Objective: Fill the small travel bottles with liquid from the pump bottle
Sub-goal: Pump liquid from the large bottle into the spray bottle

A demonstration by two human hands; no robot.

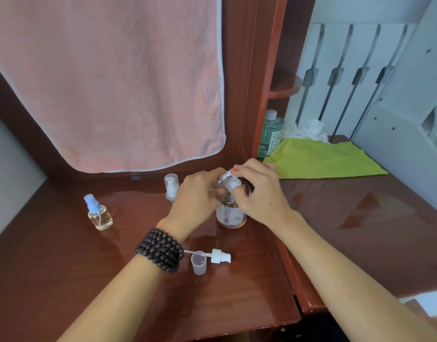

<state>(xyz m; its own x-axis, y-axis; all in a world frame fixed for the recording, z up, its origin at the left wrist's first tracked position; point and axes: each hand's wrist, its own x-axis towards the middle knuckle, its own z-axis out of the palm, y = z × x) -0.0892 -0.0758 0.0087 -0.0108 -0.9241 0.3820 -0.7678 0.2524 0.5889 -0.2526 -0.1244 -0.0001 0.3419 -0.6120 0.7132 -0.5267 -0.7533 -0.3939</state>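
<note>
Counter: glossy reddish-brown wood, carrying all task items. A pink towel hangs over the wooden panel behind it. A green cloth lies flat on the adjoining surface to the right, with crumpled white material at its far edge and a large green-tinted bottle standing just beside it in the corner.

Pump bottle: clear glass, labelled, upright near the centre of the counter, between both hands. Left hand: reaches in from the left, fingers curled around a small clear travel bottle, which is held tilted with its threaded neck at the white pump nozzle. Right hand: fingers curled over the pump head, grip closed on it from above. Bead bracelet: dark, several strands, on the left wrist.

Spray bottle: clear, pale blue sprayer, upright, well to the left of the hands. Capped bottle: white pump under a clear cover, upright, just behind the left hand. Loose pump top: white, lying on its side on the near counter, touching a clear cap that stands open end up.
</note>
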